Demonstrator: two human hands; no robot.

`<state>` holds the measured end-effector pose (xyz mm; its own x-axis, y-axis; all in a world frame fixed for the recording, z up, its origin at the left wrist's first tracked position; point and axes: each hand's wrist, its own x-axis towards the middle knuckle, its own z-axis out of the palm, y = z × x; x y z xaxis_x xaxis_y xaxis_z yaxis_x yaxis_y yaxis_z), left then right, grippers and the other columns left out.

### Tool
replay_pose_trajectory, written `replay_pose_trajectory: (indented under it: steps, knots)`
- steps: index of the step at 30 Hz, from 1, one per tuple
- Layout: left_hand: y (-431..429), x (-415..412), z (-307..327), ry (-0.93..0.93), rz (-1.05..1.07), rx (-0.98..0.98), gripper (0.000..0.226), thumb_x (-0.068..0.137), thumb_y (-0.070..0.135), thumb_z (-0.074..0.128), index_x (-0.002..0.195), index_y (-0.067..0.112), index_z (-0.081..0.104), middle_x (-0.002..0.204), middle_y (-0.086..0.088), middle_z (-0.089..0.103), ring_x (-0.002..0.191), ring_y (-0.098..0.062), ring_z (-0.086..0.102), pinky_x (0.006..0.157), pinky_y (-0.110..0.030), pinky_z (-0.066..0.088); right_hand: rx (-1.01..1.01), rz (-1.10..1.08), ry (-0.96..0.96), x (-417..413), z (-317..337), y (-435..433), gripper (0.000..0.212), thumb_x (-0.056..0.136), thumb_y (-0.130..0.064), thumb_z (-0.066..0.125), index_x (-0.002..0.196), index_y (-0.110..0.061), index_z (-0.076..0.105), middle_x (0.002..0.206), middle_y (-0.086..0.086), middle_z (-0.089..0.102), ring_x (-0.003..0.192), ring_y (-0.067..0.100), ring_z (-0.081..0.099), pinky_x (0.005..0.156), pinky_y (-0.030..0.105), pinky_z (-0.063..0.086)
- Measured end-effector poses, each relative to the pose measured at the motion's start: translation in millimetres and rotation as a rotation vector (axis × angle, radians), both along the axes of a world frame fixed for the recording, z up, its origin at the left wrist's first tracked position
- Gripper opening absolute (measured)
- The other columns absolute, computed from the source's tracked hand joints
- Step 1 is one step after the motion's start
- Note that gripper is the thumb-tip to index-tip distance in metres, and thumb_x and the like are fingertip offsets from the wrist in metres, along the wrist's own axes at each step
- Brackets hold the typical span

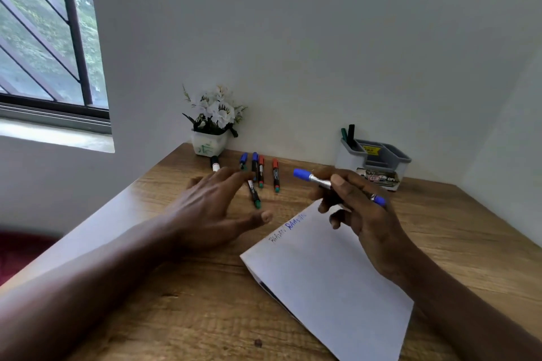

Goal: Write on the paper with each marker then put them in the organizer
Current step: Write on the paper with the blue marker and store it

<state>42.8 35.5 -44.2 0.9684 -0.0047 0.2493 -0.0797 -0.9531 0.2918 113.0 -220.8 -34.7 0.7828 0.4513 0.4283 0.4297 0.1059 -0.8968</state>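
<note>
A person at a wooden desk (pixel 176 316) holds a blue marker (pixel 319 181) above a sheet of paper (pixel 328 272). The right grip (pixel 360 208) is clamped round its silver barrel, the broad blue end pointing left. The left grip (pixel 211 208) hovers with fingers spread and straight, holding nothing, over a loose row of markers (pixel 261 173) lying toward the back of the desk.

Two short words (pixel 289 228), one grey and one blue, stand at the paper's far edge. The blue marker's writing therefore looks done, and the step in hand is judged to be stowing it.

The organizer (pixel 378 161), a grey compartmented caddy, stands at the desk's back right, just beyond the right grip. Two dark markers (pixel 347 132) stand upright in its left rear compartment.

The next move calls for tipping the blue marker upright and lowering it into an open compartment. Its cap appears to be on, though blur leaves that uncertain. Several markers wait on the desk: blue, red, one green-ended, one black and white.
</note>
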Motion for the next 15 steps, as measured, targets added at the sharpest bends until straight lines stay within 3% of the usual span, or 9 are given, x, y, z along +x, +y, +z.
replay_pose_trajectory:
  steps: [2,4,5,6,8,10,13,15]
  knots:
    - [5,1,-3,0.156,0.078,0.08,0.12,0.061,0.104,0.014,0.16,0.037,0.01,0.169,0.004,0.01,0.153,-0.018,0.017,0.125,-0.052,0.009,-0.012,-0.02,0.032,4,2,-3,0.061,0.076,-0.066,0.066,0.119,-0.024,0.072,0.107,0.011,0.074,0.089,0.019,0.065,0.06,0.03,0.049]
    - [4,3,-3,0.263,0.105,0.122,0.129,0.055,0.105,0.008,0.161,0.032,0.001,0.17,0.002,-0.004,0.156,-0.017,-0.001,0.124,-0.055,-0.001,-0.012,-0.059,0.076,7,3,-4,0.079,0.062,-0.082,0.067,0.12,-0.028,0.072,0.111,0.006,0.074,0.093,0.014,0.068,0.063,0.026,0.051]
    - [3,3,-3,0.3,0.104,0.13,0.131,0.053,0.105,0.006,0.161,0.03,-0.001,0.169,0.002,-0.009,0.155,-0.017,-0.007,0.124,-0.057,-0.003,-0.013,-0.104,0.098,9,2,-4,0.077,0.061,-0.083,0.067,0.117,-0.031,0.073,0.111,0.005,0.075,0.095,0.014,0.069,0.066,0.025,0.052]
    - [3,3,-4,0.32,0.099,0.129,0.132,0.052,0.106,0.006,0.161,0.03,0.0,0.168,0.002,-0.012,0.155,-0.017,-0.01,0.123,-0.058,-0.004,-0.01,-0.158,0.107,10,3,-4,0.06,0.069,-0.075,0.068,0.113,-0.034,0.075,0.111,0.005,0.075,0.097,0.017,0.07,0.069,0.025,0.052]
    - [4,4,-4,0.334,0.096,0.115,0.134,0.05,0.107,0.006,0.161,0.032,0.002,0.167,0.002,-0.016,0.155,-0.02,-0.012,0.123,-0.059,-0.003,-0.003,-0.277,0.057,15,3,-3,0.017,0.093,-0.037,0.066,0.107,-0.037,0.076,0.104,0.01,0.075,0.092,0.022,0.068,0.069,0.026,0.054]
    - [5,5,-4,0.343,0.091,0.114,0.136,0.047,0.107,0.005,0.161,0.032,0.002,0.167,0.002,-0.017,0.155,-0.021,-0.011,0.123,-0.059,-0.001,-0.012,-0.369,0.0,25,2,-5,0.026,0.097,-0.014,0.063,0.106,-0.035,0.075,0.099,0.012,0.076,0.087,0.024,0.068,0.068,0.031,0.057]
    - [6,9,-6,0.359,0.082,0.126,0.14,0.043,0.108,0.004,0.161,0.032,0.001,0.167,0.003,-0.017,0.155,-0.02,-0.011,0.123,-0.059,0.0,0.013,-0.454,-0.066,45,15,-8,0.027,0.093,-0.004,0.068,0.109,-0.025,0.071,0.104,0.007,0.077,0.097,0.023,0.074,0.079,0.043,0.061]
    - [9,12,-6,0.364,0.075,0.133,0.139,0.044,0.108,0.006,0.161,0.032,0.001,0.167,0.004,-0.016,0.155,-0.02,-0.01,0.123,-0.059,0.0,0.023,-0.568,-0.132,67,31,-11,0.036,0.088,-0.005,0.073,0.115,-0.027,0.064,0.098,0.01,0.077,0.086,0.023,0.074,0.077,0.044,0.06]
